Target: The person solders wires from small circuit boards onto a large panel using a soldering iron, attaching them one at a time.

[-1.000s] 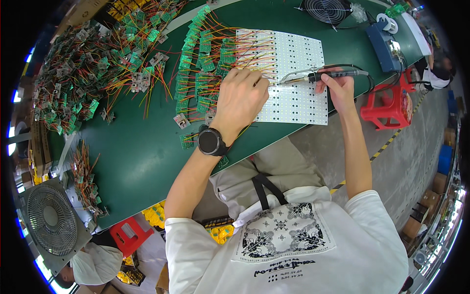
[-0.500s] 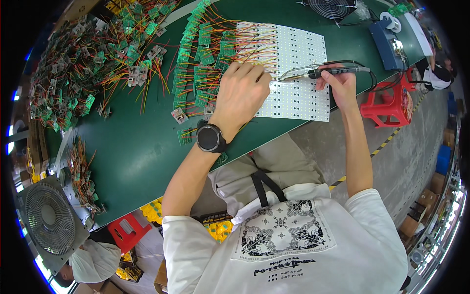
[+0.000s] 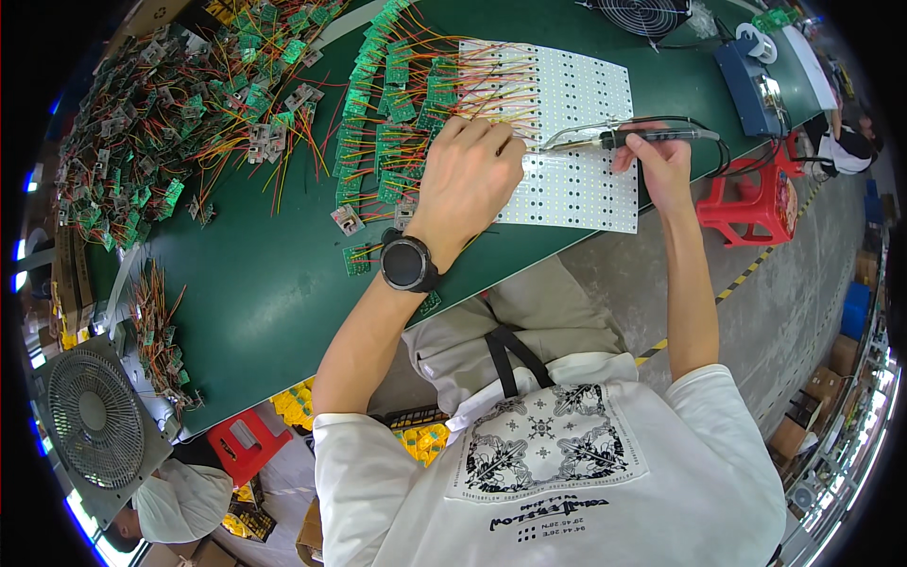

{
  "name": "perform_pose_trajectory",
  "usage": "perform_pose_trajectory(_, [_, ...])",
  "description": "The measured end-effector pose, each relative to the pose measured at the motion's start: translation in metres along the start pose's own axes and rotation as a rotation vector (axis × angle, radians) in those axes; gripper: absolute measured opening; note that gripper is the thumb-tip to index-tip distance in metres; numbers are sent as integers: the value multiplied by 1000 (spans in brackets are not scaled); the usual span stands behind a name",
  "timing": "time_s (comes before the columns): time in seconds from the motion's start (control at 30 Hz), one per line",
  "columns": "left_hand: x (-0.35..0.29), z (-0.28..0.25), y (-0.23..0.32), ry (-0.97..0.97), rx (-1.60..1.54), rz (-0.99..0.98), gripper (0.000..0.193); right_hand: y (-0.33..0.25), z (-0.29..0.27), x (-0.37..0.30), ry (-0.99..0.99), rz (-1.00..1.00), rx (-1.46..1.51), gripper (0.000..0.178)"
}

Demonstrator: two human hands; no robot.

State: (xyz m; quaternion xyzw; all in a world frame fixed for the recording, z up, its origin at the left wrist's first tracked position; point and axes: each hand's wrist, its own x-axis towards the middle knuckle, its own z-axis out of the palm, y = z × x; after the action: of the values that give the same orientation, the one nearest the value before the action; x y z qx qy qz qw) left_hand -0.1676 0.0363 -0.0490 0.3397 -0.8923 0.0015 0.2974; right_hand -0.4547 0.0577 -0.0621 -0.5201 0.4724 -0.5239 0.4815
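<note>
My left hand [image 3: 469,180], with a dark watch above its wrist, rests at the near left part of a white LED panel [image 3: 590,194]. Its fingers are curled together, and whatever they pinch is hidden beneath them. A soldering iron [image 3: 612,140] is gripped in my right hand [image 3: 658,168] over the panel. The iron's tip points left, close to my left fingertips; contact with the panel cannot be made out. Red and yellow wires [image 3: 496,87] run from rows of small green circuit boards [image 3: 388,148] onto the panel's left half.
A large heap of wired circuit boards [image 3: 123,142] covers the table's far left. At the right stand a blue soldering station [image 3: 740,87] and a solder spool [image 3: 756,42]. A fan [image 3: 638,14] is at the back; a red stool [image 3: 751,203] stands right of the green table [image 3: 274,312].
The panel and the soldering iron have shifted very slightly to the right. Both hands keep nearly the same pose and grip.
</note>
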Motion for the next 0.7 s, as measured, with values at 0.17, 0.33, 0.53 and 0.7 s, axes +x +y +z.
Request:
perform_pose_trajectory(0.17, [0,-3,-1,22,-71,-42,7,0,-1,1,23,-21,105,20])
perform_pose_trajectory(0.33, [1,-2,-1,27,-50,-22,6,0,0,1,73,-32,145,20])
perform_pose_trajectory(0.53, [2,-5,1,51,-91,-18,7,1,-1,1,60,-24,129,21])
perform_pose_trajectory(0.7, [2,-4,0,53,-85,-8,6,0,0,1,11,-9,57,19])
